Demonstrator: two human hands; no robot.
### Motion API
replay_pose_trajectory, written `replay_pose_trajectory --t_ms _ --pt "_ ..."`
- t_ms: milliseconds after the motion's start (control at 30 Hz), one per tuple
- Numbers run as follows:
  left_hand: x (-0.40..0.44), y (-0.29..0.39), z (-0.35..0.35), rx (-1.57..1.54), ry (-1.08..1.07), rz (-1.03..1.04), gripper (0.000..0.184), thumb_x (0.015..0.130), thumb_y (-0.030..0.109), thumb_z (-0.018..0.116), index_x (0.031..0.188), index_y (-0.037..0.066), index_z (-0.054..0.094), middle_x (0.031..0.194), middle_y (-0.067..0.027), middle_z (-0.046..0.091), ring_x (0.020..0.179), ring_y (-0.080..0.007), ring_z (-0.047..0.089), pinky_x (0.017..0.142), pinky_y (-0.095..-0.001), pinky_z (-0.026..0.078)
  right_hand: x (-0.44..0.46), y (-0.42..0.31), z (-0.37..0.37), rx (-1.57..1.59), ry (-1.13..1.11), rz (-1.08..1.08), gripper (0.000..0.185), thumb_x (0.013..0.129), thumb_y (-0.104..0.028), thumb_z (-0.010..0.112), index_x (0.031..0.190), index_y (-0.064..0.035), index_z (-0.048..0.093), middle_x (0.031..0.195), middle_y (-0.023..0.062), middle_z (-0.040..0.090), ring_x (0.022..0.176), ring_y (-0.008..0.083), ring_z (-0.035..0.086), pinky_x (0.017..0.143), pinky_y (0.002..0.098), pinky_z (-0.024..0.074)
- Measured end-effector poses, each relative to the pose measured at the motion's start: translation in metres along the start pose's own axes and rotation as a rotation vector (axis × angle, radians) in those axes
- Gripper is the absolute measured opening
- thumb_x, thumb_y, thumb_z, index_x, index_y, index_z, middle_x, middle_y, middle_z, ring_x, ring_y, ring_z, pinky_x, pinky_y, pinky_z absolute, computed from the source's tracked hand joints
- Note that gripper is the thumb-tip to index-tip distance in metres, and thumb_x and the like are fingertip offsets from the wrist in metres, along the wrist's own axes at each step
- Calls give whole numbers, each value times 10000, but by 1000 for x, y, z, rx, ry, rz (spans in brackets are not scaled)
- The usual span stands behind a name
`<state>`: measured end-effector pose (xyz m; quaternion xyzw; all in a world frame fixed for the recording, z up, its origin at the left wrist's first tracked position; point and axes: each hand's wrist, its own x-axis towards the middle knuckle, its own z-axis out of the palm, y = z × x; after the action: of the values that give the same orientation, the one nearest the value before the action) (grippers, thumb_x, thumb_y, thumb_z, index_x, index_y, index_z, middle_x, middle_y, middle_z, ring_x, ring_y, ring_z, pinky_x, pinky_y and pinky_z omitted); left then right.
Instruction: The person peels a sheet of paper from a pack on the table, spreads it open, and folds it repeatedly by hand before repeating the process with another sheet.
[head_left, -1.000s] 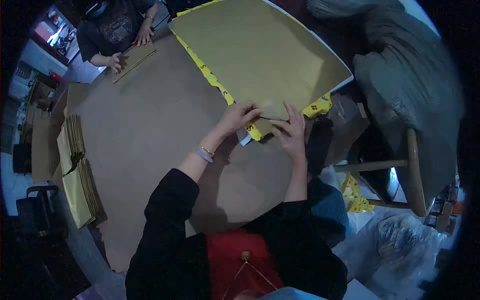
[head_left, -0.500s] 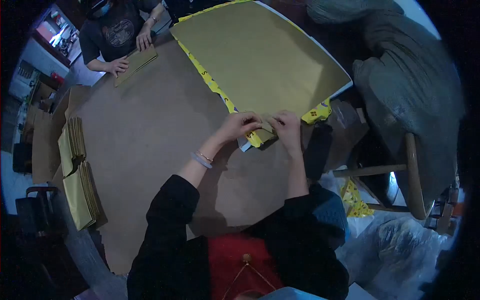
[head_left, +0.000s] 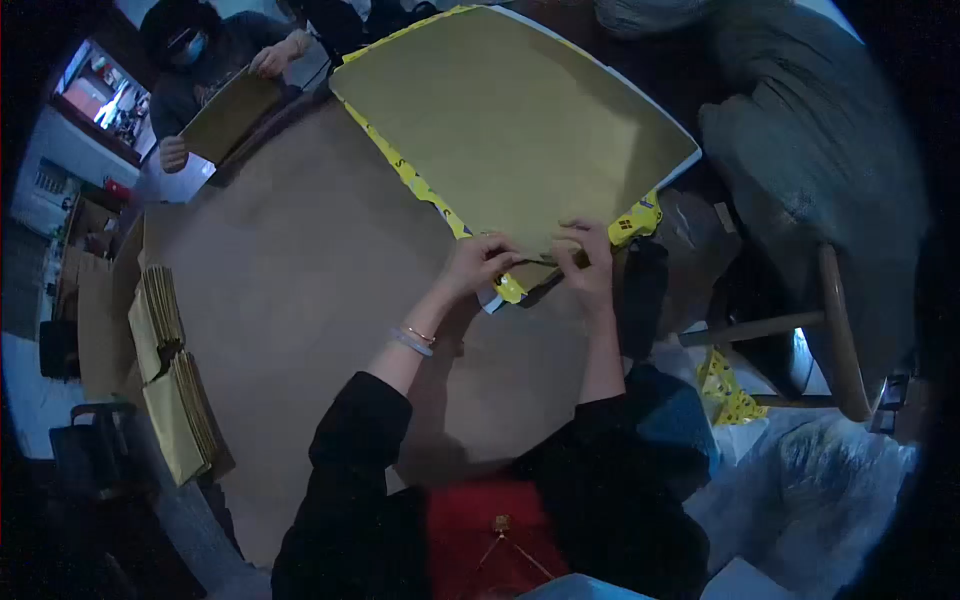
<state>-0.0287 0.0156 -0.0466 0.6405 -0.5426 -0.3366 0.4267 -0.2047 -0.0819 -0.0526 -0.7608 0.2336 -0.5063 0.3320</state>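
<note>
A large gold-brown paper sheet [head_left: 520,120], apparently the top of a stack, lies on yellow printed wrapping [head_left: 415,180] at the far side of the table. My left hand [head_left: 482,262] is closed in a pinch at the sheet's near left corner, beside a torn piece of the wrapping. Close by on the right, my right hand [head_left: 587,255] has its fingers bent over the same near edge, thumb underneath. Between the two hands the edge is slightly raised. The fingertips partly hide how many layers are held.
Folded gold paper bundles [head_left: 180,410] stand at the left edge of the brown tabletop [head_left: 300,300]. Across the table a co-worker [head_left: 225,60] holds up a folded brown piece [head_left: 232,115]. On the right are a wooden chair frame [head_left: 835,330], a grey-draped pile [head_left: 800,140] and clear plastic [head_left: 820,480].
The co-worker has lifted the folded piece off the table and tilted it up. The small flap between my hands is lower, and my right fingers have shifted along the sheet's edge.
</note>
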Motion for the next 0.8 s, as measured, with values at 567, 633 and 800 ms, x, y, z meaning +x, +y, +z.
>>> replay_pose_trajectory --t_ms 567,633,800 --pt "12 0 8 -158 180 -112 214 896 131 588 1045 -6 519 752 -23 620 689 -60 563 611 -212 463 -2 -22 -33 -265 -635 125 466 653 -194 752 1097 -157 617 1135 24 491 1102 227 462 948 384 349" --pt "10 -4 6 -298 154 -85 301 901 109 576 1151 -2 450 840 -45 632 752 -77 578 664 -223 480 -2 -19 -29 -247 -612 89 358 676 -203 737 1017 -141 647 1085 17 503 1073 221 472 920 369 363" --pt "5 -11 2 -417 48 -30 390 918 62 524 1259 11 342 990 -95 598 853 -110 571 749 -243 489 -3 -11 -24 -195 -544 -66 170 761 -218 671 887 -104 681 884 14 560 932 197 540 860 347 390"
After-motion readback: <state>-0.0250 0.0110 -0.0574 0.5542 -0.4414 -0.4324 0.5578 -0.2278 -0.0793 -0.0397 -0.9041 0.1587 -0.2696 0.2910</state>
